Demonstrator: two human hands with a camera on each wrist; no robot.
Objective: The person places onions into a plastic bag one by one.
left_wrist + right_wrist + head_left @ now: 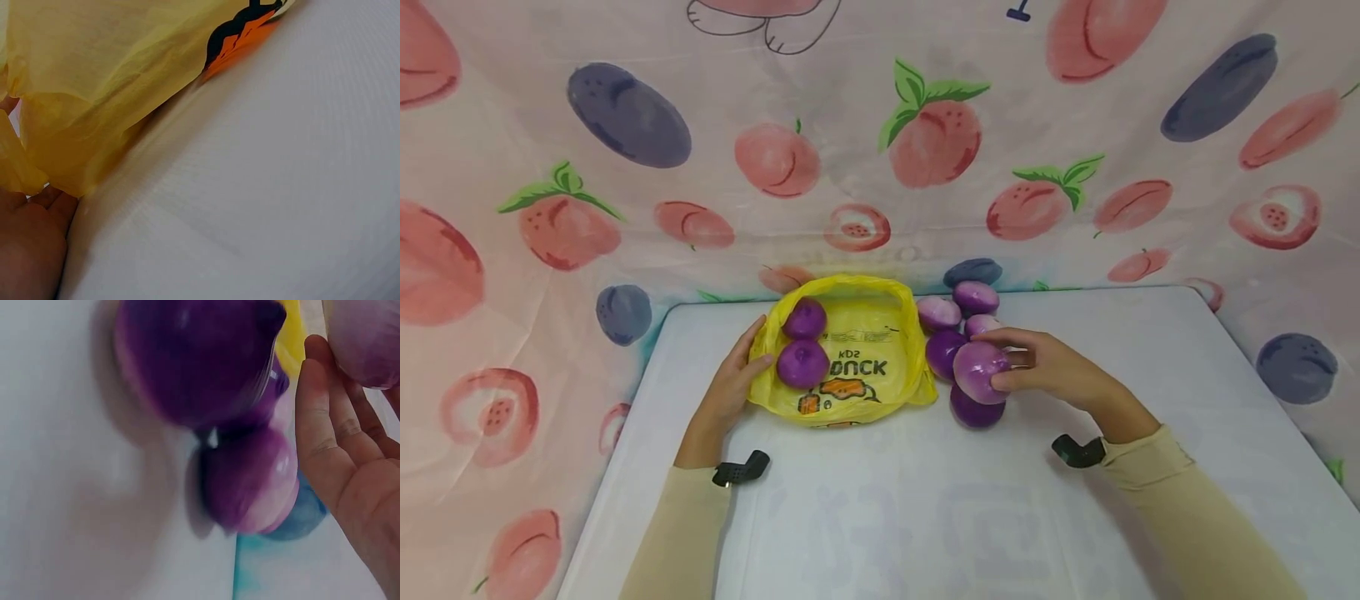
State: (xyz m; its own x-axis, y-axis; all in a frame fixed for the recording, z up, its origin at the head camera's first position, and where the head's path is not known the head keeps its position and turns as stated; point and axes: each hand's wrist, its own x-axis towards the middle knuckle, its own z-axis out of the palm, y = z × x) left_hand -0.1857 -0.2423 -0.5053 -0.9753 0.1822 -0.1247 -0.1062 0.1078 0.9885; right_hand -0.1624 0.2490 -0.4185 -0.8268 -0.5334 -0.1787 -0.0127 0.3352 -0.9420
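A yellow plastic bag (880,321) with black lettering and an orange print lies with its mouth spread wide. Two purple onions (803,364) sit inside it on the left. My left hand (726,392) grips the bag's left rim, thumb on the inner side; in the left wrist view the fingers (59,203) are at the yellow film. Between thumb and fingertips, my right hand (1063,371) holds a lighter purple onion (979,372) over the group right of the bag. That onion (369,337) appears at the top right of the right wrist view.
Several more onions cluster beside the bag's right side, including a dark one (977,408) nearest me and a pale one (938,313) farther back. The white tabletop (880,517) ends at a fruit-printed cloth wall (820,225) behind the bag.
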